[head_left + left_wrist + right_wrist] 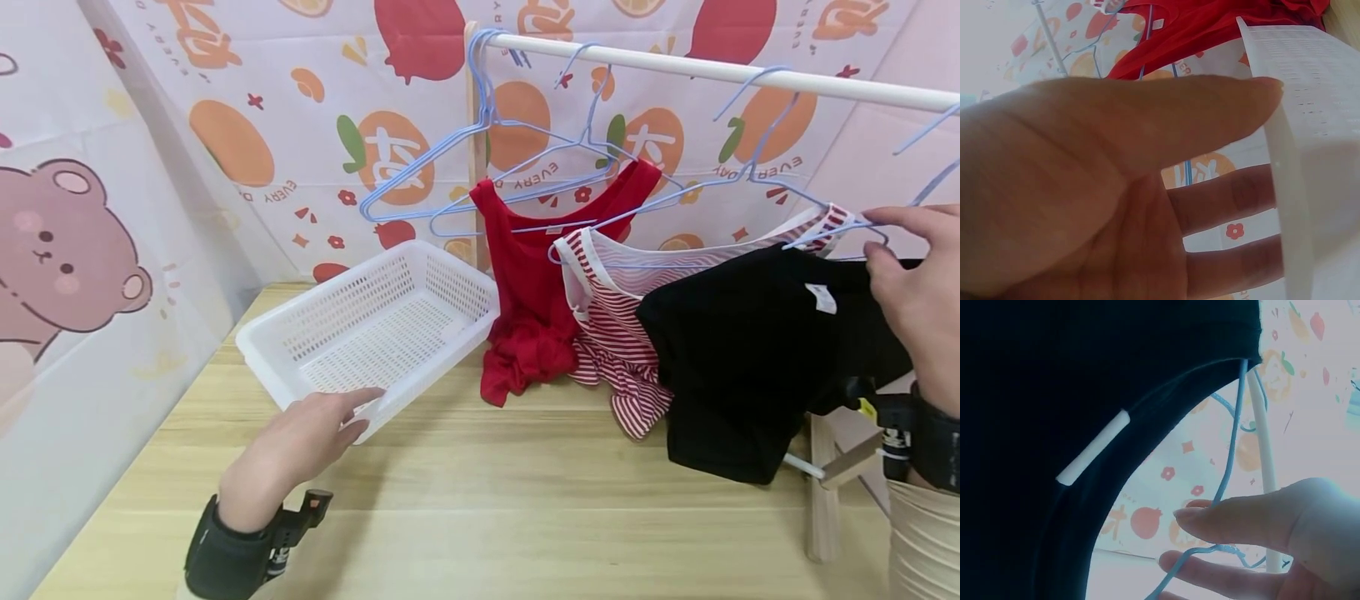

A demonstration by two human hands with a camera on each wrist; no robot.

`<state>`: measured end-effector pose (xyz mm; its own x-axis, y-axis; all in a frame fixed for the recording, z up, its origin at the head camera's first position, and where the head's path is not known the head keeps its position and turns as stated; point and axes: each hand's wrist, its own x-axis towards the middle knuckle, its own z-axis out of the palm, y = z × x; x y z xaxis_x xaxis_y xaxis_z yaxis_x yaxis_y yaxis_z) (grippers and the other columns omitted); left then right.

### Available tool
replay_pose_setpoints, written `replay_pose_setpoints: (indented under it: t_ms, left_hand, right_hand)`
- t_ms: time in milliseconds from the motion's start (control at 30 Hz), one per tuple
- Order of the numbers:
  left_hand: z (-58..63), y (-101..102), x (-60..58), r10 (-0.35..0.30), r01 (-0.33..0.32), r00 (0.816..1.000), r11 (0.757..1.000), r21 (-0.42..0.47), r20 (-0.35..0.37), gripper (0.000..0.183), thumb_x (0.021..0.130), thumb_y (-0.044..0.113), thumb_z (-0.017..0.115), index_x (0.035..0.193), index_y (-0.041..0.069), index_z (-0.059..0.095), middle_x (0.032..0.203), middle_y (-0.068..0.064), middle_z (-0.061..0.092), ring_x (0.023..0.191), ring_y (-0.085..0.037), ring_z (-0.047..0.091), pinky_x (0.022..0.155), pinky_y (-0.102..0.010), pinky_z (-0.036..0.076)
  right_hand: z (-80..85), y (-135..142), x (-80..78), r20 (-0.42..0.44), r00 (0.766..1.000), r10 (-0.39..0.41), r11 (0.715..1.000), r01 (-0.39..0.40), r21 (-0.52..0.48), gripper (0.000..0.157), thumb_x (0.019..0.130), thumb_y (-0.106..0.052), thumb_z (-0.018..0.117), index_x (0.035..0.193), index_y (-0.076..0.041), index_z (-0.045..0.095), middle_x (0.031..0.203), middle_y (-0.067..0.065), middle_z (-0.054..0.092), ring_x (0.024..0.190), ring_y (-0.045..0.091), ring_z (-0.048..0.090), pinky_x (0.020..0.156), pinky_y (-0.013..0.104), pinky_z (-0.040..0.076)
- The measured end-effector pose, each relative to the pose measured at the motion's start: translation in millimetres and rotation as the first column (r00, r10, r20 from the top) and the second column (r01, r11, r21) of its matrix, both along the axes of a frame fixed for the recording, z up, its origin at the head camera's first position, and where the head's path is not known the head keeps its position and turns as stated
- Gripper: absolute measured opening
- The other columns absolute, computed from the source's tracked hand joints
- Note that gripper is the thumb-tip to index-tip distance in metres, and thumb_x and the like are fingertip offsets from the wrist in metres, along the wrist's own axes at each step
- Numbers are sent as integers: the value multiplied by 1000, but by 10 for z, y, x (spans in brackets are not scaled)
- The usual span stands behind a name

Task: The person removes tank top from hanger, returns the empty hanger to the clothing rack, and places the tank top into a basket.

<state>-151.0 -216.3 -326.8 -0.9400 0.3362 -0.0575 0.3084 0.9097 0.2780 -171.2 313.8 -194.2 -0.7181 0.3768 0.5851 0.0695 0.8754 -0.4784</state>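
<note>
My left hand (300,442) grips the near rim of a white perforated plastic basket (442,364), thumb on one side of the wall and fingers on the other in the left wrist view. The basket tilts above the wooden tabletop, with nothing inside. At the right, my right hand (918,292) holds a blue wire hanger (1235,444) near its neck, between thumb and fingers. From that hanger hangs a black top (735,350) with a white label. Left of it hang a red-and-white striped top (618,333) and a red tank top (528,283).
A white rail (675,67) on wooden posts crosses the upper right. Bare blue hangers (420,179) bunch at its left end. The wooden table (525,500) spreads below, and a fruit-print curtain (300,125) backs it. A wooden stand foot (822,500) stands lower right.
</note>
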Motion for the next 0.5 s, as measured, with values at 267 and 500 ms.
replay_pose_setpoints:
  t_ms: [267,500]
  left_hand:
    - [-27,-7,1,-18,18,999,1000,1,-30,45,92,8,74,137,7,64,100,-10,76,74,-16,60,64,-33,48]
    - [-20,2,-8,-20,20,999,1000,16,-35,46,92,7,74,137,6,63,94,-7,75,68,-15,53,61,-30,43]
  right_hand:
    - [-56,45,-29,-62,998,-22,1000,23,7,34,108,-7,47,135,6,62,141,30,49,132,42,37,119,49,28]
    - [-50,53,-56,-89,995,-37,999,38,13,34,109,-10,48,134,5,64,141,29,52,131,40,39,117,45,30]
